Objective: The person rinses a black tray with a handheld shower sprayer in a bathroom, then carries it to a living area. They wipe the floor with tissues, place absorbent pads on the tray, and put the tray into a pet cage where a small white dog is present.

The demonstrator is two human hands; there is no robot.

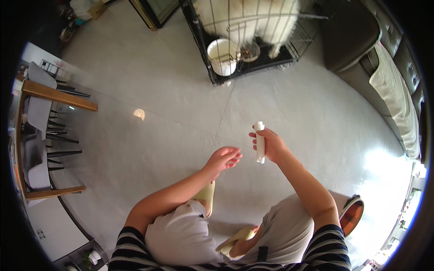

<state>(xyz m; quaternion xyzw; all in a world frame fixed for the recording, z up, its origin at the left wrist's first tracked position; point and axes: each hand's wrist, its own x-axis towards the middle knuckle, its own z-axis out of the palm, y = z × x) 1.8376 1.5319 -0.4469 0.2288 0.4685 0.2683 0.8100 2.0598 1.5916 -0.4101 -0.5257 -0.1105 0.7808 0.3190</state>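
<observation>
My right hand [272,144] is closed around a slim white roll [260,145], perhaps plastic or paper, held roughly upright in the picture. Just left of it, my left hand [225,159] holds nothing, its fingers loosely bent and apart from the roll. Both hands are over the grey floor [176,135], above and ahead of my knees. Farther off stands a black wire crate [213,79] with a light-furred animal [251,20] inside. A white bucket [222,57] and a round bowl [250,52] are at the crate's near side.
A dark leather sofa [352,30] with a cream cover [395,91] runs along the right. Grey chairs [39,111] and a wooden-legged table [61,96] stand at the left. A pale scrap or light patch [139,114] shows on the floor. A round, orange-lined object [352,216] is near my right elbow.
</observation>
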